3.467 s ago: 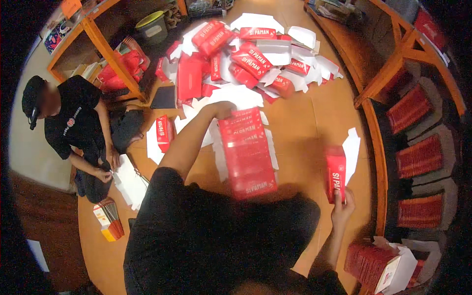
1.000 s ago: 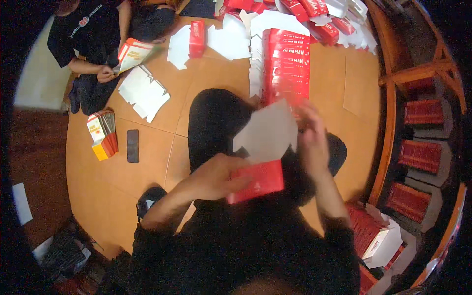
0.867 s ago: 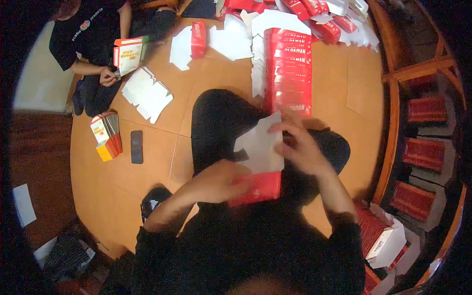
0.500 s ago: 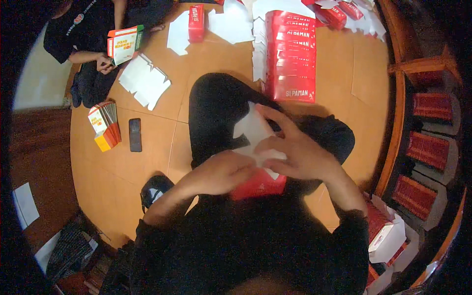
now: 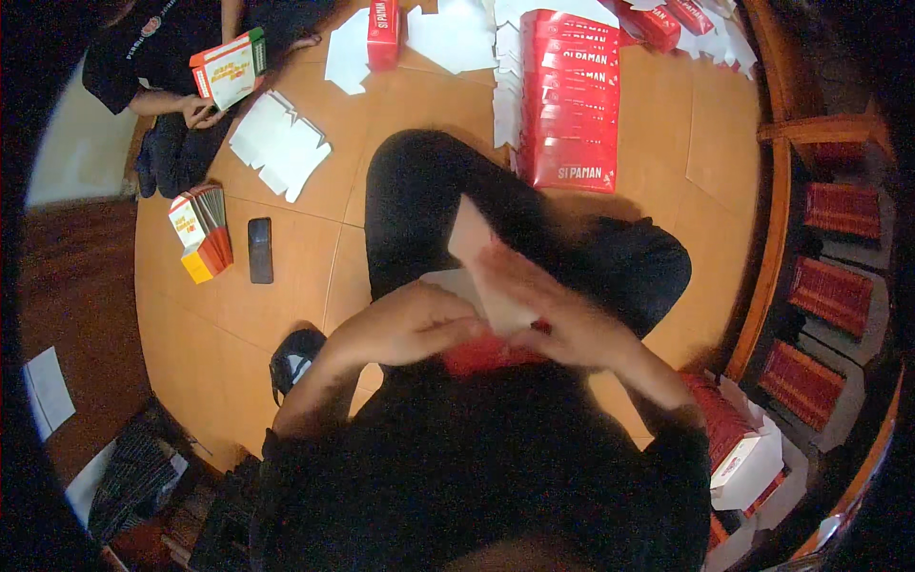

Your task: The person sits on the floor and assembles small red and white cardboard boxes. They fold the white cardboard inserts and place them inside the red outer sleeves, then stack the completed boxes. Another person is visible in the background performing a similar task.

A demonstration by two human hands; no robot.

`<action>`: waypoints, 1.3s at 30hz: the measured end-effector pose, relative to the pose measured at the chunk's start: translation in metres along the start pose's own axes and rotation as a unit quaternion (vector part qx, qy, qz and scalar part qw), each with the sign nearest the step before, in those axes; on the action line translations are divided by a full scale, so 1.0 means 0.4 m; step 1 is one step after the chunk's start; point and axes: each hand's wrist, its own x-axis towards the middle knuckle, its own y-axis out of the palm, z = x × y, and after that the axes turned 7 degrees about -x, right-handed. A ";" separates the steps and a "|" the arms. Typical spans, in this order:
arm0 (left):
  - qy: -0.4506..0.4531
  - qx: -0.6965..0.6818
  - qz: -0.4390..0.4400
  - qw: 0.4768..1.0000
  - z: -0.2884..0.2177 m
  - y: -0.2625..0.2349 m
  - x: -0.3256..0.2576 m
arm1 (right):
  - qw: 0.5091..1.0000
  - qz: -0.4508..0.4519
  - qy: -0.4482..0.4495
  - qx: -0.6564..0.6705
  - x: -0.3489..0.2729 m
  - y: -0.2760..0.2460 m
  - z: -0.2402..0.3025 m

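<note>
A red and white cardboard box [image 5: 481,357], partly folded, is over my lap, its white inner face and a raised flap [image 5: 471,234] showing. My left hand [image 5: 416,322] is closed on its left edge, with thumb and fingers near the middle. My right hand [image 5: 562,319] lies along the right side of the raised flap; its fingers are stretched and blurred by motion, with the thumb low by the red part. The hands cover much of the box.
Ahead on the wooden floor stands a row of red boxes [image 5: 572,162]. White flat cardboard [image 5: 279,148], a phone [image 5: 260,250] and a stack of coloured cartons [image 5: 202,238] lie left. A co-worker's hand [image 5: 200,112] holds another carton [image 5: 229,74]. Packed red cartons [image 5: 729,429] stand at right.
My right hand has come down and flattened along the flap, where its fingers were bent and spread before. The white flap is tilted differently. My left hand stays on the box.
</note>
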 end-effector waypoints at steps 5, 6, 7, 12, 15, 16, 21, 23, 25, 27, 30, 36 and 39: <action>-0.067 0.067 0.046 0.994 0.015 -0.003 0.013 | 0.997 -0.048 0.040 0.053 0.014 -0.016 -0.006; -0.093 0.081 0.057 0.991 0.010 -0.001 0.019 | 0.998 -0.046 0.036 0.037 0.012 -0.012 -0.004; -0.101 0.066 0.068 0.990 0.005 -0.002 0.028 | 0.998 -0.043 0.032 0.020 0.011 -0.008 -0.003; -0.106 -0.023 0.113 0.988 0.033 -0.014 0.061 | 0.980 -0.169 0.004 -0.103 -0.011 -0.005 -0.021; -0.138 -0.008 0.126 0.982 0.013 -0.021 0.073 | 0.959 -0.234 0.058 -0.148 -0.020 0.029 -0.016; -0.139 -0.008 0.129 0.982 0.014 -0.020 0.075 | 0.951 -0.259 0.087 -0.143 -0.018 0.041 -0.011; -0.120 -0.073 0.140 0.980 0.049 -0.016 0.070 | 0.956 -0.207 0.177 -0.108 -0.014 0.018 0.030; -0.083 -0.065 0.118 0.987 0.076 -0.007 0.059 | 0.974 -0.144 0.101 -0.140 -0.019 -0.003 0.028; -0.053 -0.061 0.102 0.992 0.106 -0.003 0.049 | 0.966 -0.082 -0.084 -0.230 -0.025 -0.025 0.005; -0.029 -0.067 0.090 0.993 0.120 -0.002 0.044 | 0.975 -0.095 -0.069 -0.187 -0.033 -0.014 0.006; -0.101 -0.041 0.123 0.986 0.089 -0.020 0.052 | 0.973 -0.098 -0.080 -0.193 -0.032 -0.003 -0.009; -0.131 -0.037 0.187 0.973 0.111 -0.017 0.069 | 0.978 -0.011 0.052 -0.202 0.023 -0.069 0.079; -0.068 -0.037 0.197 0.977 0.088 -0.026 0.089 | 0.973 0.011 -0.005 -0.228 0.070 -0.119 0.077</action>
